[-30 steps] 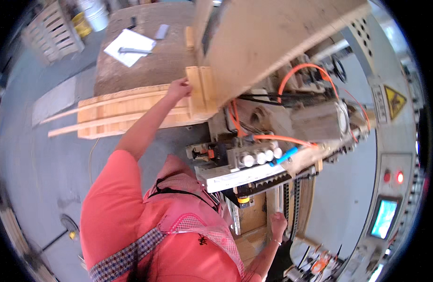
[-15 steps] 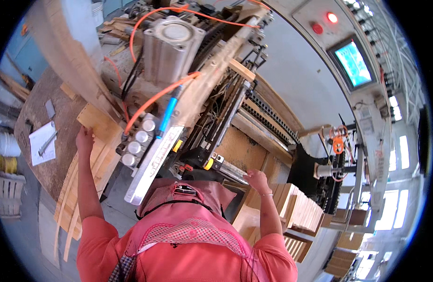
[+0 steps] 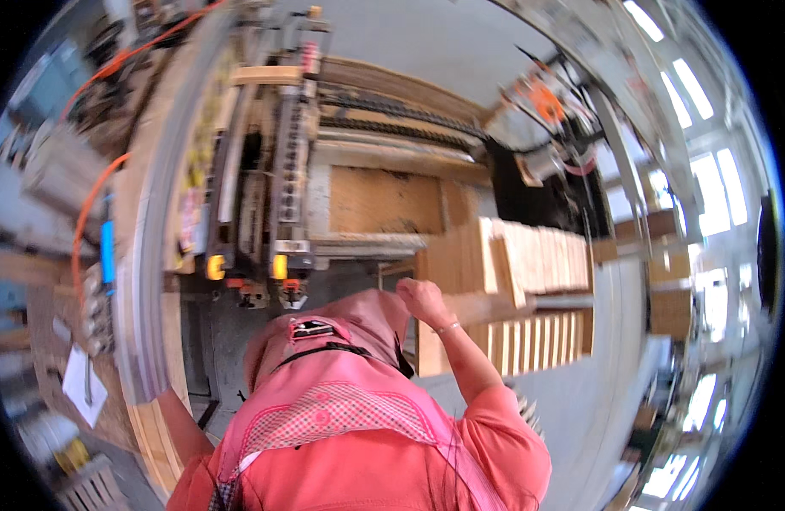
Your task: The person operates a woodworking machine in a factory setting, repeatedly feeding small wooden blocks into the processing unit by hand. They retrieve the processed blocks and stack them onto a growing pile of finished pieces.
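Observation:
My right hand (image 3: 422,301) is closed, its fingers curled in; whether anything is inside them is hidden. It hovers beside the near left corner of a stack of pale wooden pieces (image 3: 550,255), just right of my apron (image 3: 345,379). One loose wooden strip (image 3: 506,271) leans against the front of that stack. My left forearm (image 3: 181,428) reaches up at the lower left, and the hand itself is hidden behind the machine's long metal beam (image 3: 141,341). Under that beam lie long wooden boards (image 3: 154,439).
Ahead stand the machine's parallel rails (image 3: 287,170) with yellow-tipped ends and a short wooden bar (image 3: 267,75) across them. An orange hose (image 3: 86,221) loops at the left. A sheet of paper (image 3: 84,385) with a tool on it lies on the side table. Black chain guides (image 3: 401,115) run behind.
The view has swung right. My right hand has left the machine's rail end and come to the wood stack. My left hand, earlier on a board, is now hidden by the beam.

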`<state>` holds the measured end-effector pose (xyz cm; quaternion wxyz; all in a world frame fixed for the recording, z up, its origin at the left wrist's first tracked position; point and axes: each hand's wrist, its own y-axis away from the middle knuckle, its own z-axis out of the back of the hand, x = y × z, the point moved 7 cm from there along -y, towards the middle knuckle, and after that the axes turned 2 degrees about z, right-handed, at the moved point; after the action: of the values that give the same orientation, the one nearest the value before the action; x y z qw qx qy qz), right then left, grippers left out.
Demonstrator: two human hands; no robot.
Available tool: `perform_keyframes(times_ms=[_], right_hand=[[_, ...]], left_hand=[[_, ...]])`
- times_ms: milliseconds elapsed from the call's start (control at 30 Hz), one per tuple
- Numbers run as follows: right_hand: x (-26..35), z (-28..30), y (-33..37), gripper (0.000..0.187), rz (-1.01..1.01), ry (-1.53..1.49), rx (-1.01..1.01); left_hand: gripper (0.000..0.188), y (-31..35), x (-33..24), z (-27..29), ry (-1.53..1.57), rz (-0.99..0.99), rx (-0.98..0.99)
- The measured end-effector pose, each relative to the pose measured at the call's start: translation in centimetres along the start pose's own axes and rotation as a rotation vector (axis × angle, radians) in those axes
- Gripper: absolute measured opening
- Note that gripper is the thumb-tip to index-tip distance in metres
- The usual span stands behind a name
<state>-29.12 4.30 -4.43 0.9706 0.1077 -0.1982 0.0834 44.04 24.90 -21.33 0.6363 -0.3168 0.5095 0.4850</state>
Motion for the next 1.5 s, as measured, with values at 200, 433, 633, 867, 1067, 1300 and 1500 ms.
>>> perform_keyframes(times_ms=[200, 433, 633, 867, 1067, 1300, 1500], right_hand=[[-3.7, 6.5, 6.7, 0.019, -0.174, -0.001, -0.376], [-10.5, 15.4, 13.7, 0.014, -0.288, 0.253, -0.774], [-15.6, 18.9, 10.6, 0.040, -0.470, 0.357, -0.628], [-18.1, 16.8, 7.9, 0.042, -0.593, 0.306, -0.380], [-15.1, 19.8, 7.9, 0.031, -0.547, 0.428, -0.516], [-1.2, 19.8, -5.2, 0.028, -0.085, 0.229, -0.371], [13.0, 17.8, -22.7, 0.031, 0.466, 0.273, -0.390]], left_hand=[[0.030, 16.3, 3.1, -8.8, 0.134, 0.544, 0.477], [0.028, 31.0, -4.5, -19.2, -0.266, 0.324, 0.834], [0.027, 36.6, -9.9, -23.9, -0.269, 0.272, 0.999], [0.027, 38.3, -12.2, -24.9, -0.215, 0.208, 1.064], [0.026, 36.2, -17.7, -25.0, -0.127, 0.064, 1.089], [0.020, 33.6, -25.2, -27.9, 0.188, -0.039, 1.122], [0.017, 33.5, -29.1, -32.0, 0.283, 0.001, 1.165]])
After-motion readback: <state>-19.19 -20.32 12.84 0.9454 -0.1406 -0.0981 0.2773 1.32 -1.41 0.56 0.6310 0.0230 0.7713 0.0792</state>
